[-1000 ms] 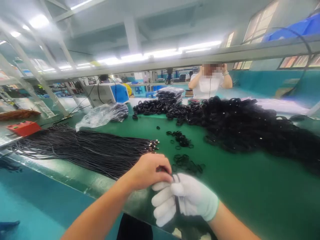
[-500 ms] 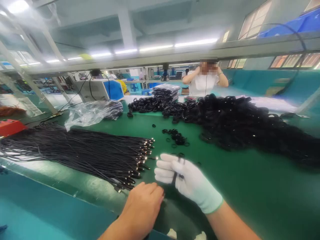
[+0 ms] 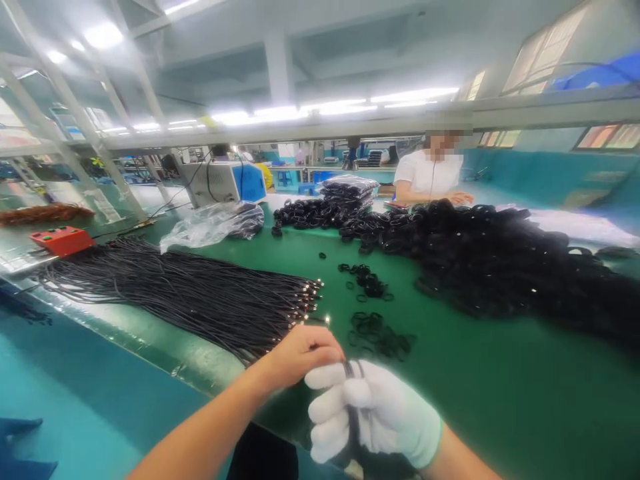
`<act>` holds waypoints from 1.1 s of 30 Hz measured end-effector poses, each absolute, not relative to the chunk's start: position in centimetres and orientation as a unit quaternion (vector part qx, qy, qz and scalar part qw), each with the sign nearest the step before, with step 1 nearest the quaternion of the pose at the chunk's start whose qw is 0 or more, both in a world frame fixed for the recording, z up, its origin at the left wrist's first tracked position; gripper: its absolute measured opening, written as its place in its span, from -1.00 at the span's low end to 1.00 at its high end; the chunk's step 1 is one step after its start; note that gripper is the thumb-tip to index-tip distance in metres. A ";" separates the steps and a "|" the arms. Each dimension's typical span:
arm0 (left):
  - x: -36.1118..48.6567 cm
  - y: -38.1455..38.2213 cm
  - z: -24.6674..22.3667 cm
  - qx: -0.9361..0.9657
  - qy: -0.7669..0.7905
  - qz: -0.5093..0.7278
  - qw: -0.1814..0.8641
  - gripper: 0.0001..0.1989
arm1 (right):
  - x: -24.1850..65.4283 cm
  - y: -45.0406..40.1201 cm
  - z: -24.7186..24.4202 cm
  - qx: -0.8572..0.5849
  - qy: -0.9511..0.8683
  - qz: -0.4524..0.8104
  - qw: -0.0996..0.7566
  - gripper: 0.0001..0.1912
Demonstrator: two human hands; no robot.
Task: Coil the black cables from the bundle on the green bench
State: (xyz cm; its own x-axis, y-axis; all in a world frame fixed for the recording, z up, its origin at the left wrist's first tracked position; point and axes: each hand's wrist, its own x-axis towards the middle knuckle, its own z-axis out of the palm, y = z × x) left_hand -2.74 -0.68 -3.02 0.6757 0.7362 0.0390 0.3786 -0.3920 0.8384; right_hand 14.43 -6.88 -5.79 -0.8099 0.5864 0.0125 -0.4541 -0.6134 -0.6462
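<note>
Left hand (image 3: 301,352), raised since earlier, grip unclear, is meeting gloved right hand (image 3: 376,405), whose clasped cord (image 3: 353,425) could slip if fingers relax.

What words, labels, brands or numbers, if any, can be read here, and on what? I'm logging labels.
No text can be read.
Red control box: any marking is too small and blurred.
Blue-and-grey machine: no legible label.
Wrapped packs: any print is too blurred.
Black cables: no lettering can be made out.
</note>
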 end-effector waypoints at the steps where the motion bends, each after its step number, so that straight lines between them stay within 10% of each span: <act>1: -3.0 -0.7 -3.7 0.817 0.361 0.208 0.399 -0.76 | 14.5 -6.7 -5.6 -0.093 -0.315 0.887 0.323 -0.52; 7: -4.1 -2.4 -6.1 0.877 0.458 0.140 0.045 -0.76 | 15.7 -5.1 -4.6 -0.121 -0.283 0.815 0.492 -0.59; 15: -1.3 -6.7 -4.7 0.918 0.366 0.151 0.002 -0.82 | 15.3 -5.3 -5.3 -0.264 -0.336 0.764 0.483 -0.60; 27: -4.3 -2.1 -3.1 0.799 0.328 0.232 0.448 -0.88 | 12.8 -7.3 -6.1 -0.074 -0.224 0.947 0.216 -0.60; 33: -4.2 -0.2 -3.4 0.795 0.356 0.177 0.457 -0.79 | 12.7 -6.8 -5.8 -0.058 -0.182 0.918 0.348 -0.64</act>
State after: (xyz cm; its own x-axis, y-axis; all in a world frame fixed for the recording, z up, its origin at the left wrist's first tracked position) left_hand -4.18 -0.23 -3.38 0.6837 0.7285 -0.0432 0.4040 -0.3286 0.8537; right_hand 12.74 -6.82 -5.78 -0.7515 0.6595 0.0203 -0.6172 -0.6917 -0.3750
